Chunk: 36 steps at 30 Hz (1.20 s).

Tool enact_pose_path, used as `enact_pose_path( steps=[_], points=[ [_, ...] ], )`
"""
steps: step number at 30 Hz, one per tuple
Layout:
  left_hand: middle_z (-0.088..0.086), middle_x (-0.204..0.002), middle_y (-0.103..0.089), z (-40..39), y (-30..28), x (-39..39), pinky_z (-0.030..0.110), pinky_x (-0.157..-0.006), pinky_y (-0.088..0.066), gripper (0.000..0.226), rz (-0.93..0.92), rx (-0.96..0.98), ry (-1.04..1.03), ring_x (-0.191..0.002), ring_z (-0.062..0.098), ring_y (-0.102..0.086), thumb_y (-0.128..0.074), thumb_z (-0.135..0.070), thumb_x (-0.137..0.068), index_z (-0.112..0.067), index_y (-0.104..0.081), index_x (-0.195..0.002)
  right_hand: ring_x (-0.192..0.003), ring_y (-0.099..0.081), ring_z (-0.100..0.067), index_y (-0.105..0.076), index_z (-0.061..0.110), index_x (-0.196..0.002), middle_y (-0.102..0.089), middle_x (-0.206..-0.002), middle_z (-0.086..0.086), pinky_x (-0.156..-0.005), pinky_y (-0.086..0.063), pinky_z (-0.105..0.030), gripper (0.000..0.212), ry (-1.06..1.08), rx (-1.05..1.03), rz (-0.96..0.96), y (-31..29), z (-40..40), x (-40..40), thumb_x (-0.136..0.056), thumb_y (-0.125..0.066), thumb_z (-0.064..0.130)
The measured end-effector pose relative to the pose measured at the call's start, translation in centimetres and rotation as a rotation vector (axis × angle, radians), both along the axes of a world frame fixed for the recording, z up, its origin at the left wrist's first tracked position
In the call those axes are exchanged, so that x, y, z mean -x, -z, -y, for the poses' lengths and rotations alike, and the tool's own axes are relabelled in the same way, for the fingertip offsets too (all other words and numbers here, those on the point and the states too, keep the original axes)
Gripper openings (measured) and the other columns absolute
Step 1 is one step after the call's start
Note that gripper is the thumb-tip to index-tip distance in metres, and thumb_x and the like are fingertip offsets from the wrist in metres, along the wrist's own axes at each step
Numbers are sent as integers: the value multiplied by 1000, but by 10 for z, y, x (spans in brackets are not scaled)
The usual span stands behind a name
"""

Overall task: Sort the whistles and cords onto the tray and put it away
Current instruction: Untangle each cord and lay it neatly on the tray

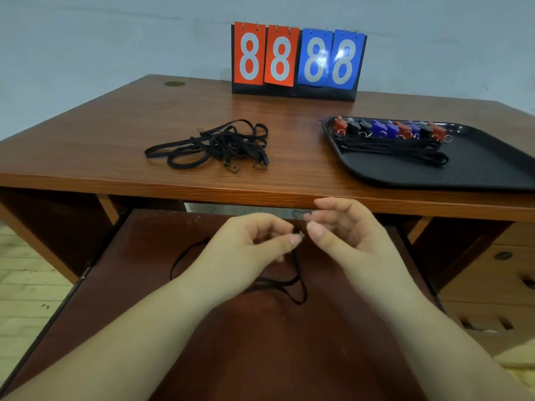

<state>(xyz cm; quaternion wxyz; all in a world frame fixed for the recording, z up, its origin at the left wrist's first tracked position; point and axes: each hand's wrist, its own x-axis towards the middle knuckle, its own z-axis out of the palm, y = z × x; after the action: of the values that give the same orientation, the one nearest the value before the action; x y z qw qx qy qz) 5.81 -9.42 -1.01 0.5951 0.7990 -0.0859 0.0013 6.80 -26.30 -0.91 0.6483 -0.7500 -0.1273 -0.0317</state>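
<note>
left hand (262, 241) pinching black cord (298, 273), right hand (344, 230) beside it, fingers curled

Single head-worn wide-angle view, looking forward and down over the near edge of the wooden desk (144, 117). Close on both hands at 6 o'clock; black tray (477, 169) at 2 o'clock, flip scoreboard (298, 60) farthest at 12 against the wall. No second view to overlap.

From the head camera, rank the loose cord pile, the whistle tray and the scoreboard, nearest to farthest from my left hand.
1. Loose cord pile, on the table, straight ahead of the left hand.
2. Whistle tray, off to the right.
3. Scoreboard, at the table's back edge.
</note>
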Motion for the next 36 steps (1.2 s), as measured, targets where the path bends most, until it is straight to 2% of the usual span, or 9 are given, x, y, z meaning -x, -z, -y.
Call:
enact_pose_path(
  steps=[5,8,13,18,23,26,29,32,36],
  points=[
    [6,-79,-72,2,0,1,25,-72,-52,15,-48,233,-84,-76,14,-68,-70,-34,-73,-22,-74,-81,-90,-70,-11,-53,23,-118,-75,-87,-3,-77,-52,-16,52,-206,-70,-238,3,-5,3,-68,-67,25],
    [1,-77,-70,2,1,-1,28,-74,-52,17,-64,298,-109,-77,14,-66,-67,-38,-70,-24,-72,-78,-81,-71,-18,-59,17,-110,-73,-74,-7,-77,-56,-23,41,-256,-160,-301,1,-5,3,-70,-65,20],
    [-2,-86,-72,5,-1,-5,28,-83,-49,19,-108,568,-90,-83,10,-63,-52,-21,-87,-21,-68,-76,-43,-43,-5,-71,11,-89,-62,-64,-1,-46,-44,-19,22,-277,-258,-372,0,1,-4,-70,-62,17],
    [2,-74,-71,3,-12,-5,30,-82,-52,23,-83,788,-88,-82,16,-69,-37,-17,-98,-15,-55,-83,-43,-32,-3,-76,17,-85,-58,-62,4,-40,-25,-14,21,-287,-107,-308,-4,16,-10,-71,-63,24],
    [-5,-53,-43,-18,-20,-14,30,-64,-55,21,-71,938,-161,-50,8,-49,-37,-17,-99,-14,-52,-84,-42,-35,-5,-76,21,-81,-61,-59,4,-40,-27,-15,17,-232,179,-209,-13,38,-19,-71,-64,28],
    [-7,-51,-38,-23,-16,-19,24,-54,-43,21,-81,759,-256,-45,6,-36,-38,-16,-99,-15,-53,-85,-48,-55,-1,-75,22,-82,-70,-64,7,-47,-39,-9,11,-141,367,-93,-16,40,-19,-75,-68,25],
    [-9,-50,-43,-19,-6,-19,26,-54,-36,19,-6,335,-296,-42,3,-36,-40,-18,-99,-18,-53,-85,-72,-68,1,-75,22,-81,-74,-76,8,-66,-48,-7,7,-86,341,-12,-10,33,-16,-76,-72,18],
    [-12,-64,-60,-10,0,-10,25,-58,-35,16,131,-57,-209,-47,-4,-45,-41,-28,-97,-24,-52,-87,-77,-67,0,-75,26,-79,-73,-79,13,-71,-48,-9,8,-27,313,85,-4,20,-11,-75,-75,20],
    [-21,-68,-63,3,7,-1,17,-57,-40,13,130,-172,-117,-59,-6,-54,-40,-32,-97,-27,-50,-89,-83,-64,5,-72,33,-80,-71,-79,17,-74,-46,-7,12,3,371,281,3,1,0,-75,-74,22]
  ],
)
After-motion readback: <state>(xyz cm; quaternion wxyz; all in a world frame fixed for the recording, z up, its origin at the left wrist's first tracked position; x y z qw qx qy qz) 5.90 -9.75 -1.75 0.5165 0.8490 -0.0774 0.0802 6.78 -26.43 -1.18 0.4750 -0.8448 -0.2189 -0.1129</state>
